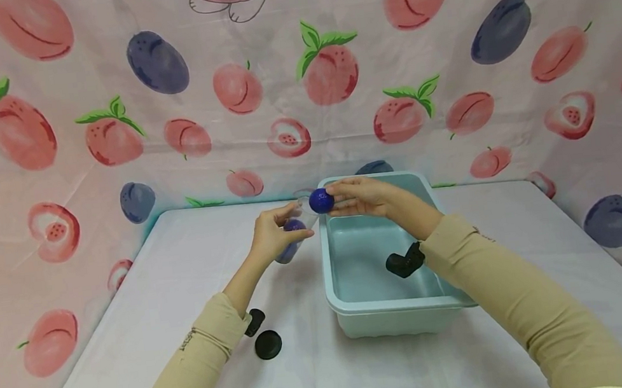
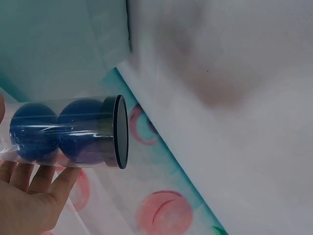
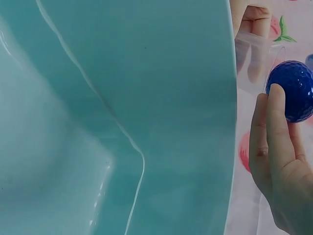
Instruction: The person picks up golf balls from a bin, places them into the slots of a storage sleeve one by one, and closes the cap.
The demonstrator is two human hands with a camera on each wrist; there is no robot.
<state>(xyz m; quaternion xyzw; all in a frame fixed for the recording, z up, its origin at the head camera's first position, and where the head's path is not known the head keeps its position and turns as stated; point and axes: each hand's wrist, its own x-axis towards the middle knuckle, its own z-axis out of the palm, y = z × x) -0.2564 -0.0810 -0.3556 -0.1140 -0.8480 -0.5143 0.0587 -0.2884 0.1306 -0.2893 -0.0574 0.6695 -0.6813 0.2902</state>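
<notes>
Beside the tub (image 1: 328, 269), the fingers of the right hand (image 1: 365, 196) pinch a blue ball (image 1: 321, 200), likely hard and slick, best gripped round its middle, by the mouth of the clear tube (image 1: 308, 218), probably light and squeezable, which the left hand's (image 1: 270, 232) fingers grip.

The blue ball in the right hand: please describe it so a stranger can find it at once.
Find the pale blue bin on the white table. Near its far left corner, the right hand holds a dimpled blue ball. Unlike the balls inside the clear tube, it is outside.
</notes>
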